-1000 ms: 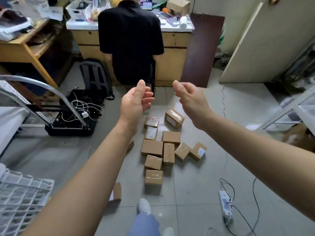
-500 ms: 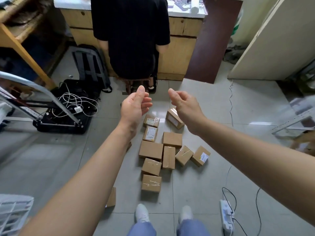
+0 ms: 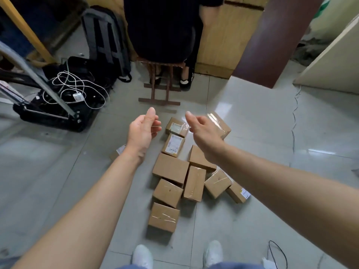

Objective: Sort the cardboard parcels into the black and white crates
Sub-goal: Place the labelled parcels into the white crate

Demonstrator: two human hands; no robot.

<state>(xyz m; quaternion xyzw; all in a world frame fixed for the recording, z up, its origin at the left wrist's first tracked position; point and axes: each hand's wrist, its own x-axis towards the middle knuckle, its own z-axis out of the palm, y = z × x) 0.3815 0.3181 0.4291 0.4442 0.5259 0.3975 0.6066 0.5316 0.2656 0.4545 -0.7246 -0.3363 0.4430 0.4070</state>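
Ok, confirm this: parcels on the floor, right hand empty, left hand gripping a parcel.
Wrong on the left hand: the head view shows it open, holding nothing. The parcels do lie on the floor, and the right hand is empty.

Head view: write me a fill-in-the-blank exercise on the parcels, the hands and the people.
1. The cardboard parcels lie on the tiled ____.
2. The left hand and the right hand both hold ____.
3. The seated person on the stool wears a ____ top.
4. The shoes at the bottom edge are ____.

Missing words: floor; nothing; black; white.
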